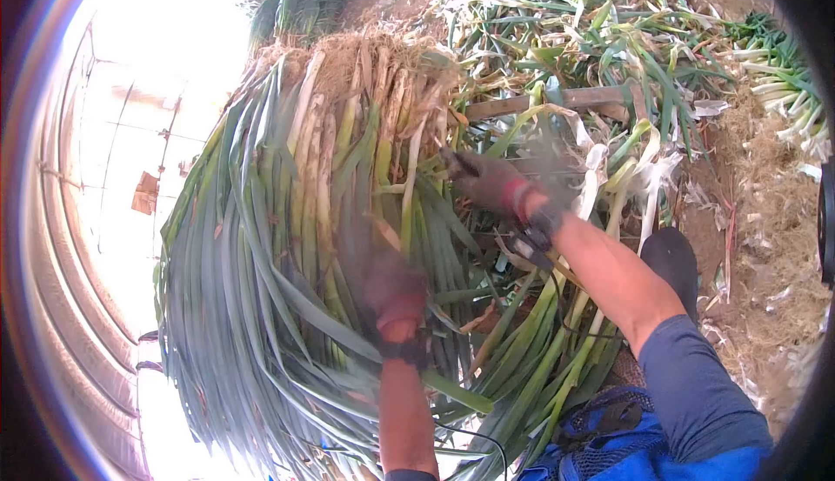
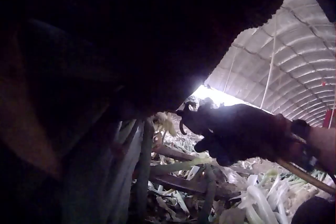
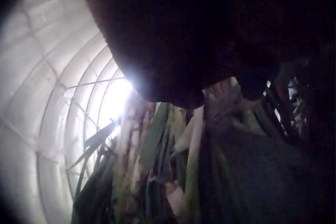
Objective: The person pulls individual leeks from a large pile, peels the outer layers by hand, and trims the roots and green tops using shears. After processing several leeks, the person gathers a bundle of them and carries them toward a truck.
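A big heap of long green onions point(image 1: 304, 211) lies in front of me, roots away and leaves toward me. Over its right part is my gloved left hand point(image 1: 391, 290), blurred among the leaves; whether its fingers hold a stalk I cannot tell. At the heap's right edge my gloved right hand point(image 1: 491, 185) grips a dark tool point(image 2: 187, 118) with a curved, lever-like part. A yellow hose point(image 2: 307, 179) runs back from below that hand. In the right wrist view the glove is a dark shape above the stalks point(image 3: 194, 155).
Peeled leaves and husks point(image 1: 565, 37) cover the ground behind and right, around a wooden bar point(image 1: 548, 101). Cleaned green onions point(image 1: 783, 90) lie at far right, another bundle point(image 1: 300, 3) at the back. Curved plastic-sheeted walls point(image 1: 78, 263) rise at left. A dark shoe point(image 1: 674, 263) is beside my right arm.
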`<action>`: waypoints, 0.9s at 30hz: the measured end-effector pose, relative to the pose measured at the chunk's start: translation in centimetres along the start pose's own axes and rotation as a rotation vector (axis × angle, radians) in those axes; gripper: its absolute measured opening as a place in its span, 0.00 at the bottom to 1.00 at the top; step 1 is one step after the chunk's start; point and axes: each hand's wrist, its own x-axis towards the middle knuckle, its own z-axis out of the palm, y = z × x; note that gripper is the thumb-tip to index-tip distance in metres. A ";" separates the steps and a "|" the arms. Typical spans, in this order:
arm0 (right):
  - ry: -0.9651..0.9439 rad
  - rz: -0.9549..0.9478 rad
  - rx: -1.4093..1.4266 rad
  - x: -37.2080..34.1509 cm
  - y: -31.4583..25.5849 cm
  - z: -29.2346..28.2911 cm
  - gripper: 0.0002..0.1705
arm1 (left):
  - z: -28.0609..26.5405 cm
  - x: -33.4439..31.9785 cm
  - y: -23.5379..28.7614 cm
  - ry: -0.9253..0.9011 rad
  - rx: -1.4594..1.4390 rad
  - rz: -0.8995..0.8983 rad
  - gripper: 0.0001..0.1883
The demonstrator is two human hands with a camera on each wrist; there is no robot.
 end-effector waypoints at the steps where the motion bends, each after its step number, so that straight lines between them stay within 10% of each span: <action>1: -0.018 -0.034 -0.006 -2.0 0.0 0.2 0.27 | 0.1 -0.1 0.0 0.004 0.001 0.005 0.21; 8: -0.165 -0.076 0.115 -16.4 -0.2 0.6 0.31 | 0.4 -2.0 0.3 -0.135 0.171 0.067 0.21; 19: -0.158 0.059 -0.219 -19.3 -2.1 -3.9 0.36 | 4.2 -14.4 4.3 -0.511 -0.050 0.319 0.26; 27: -0.137 0.013 -0.115 -20.8 -0.2 -6.1 0.35 | -4.5 -14.3 3.1 -0.252 -0.186 0.339 0.27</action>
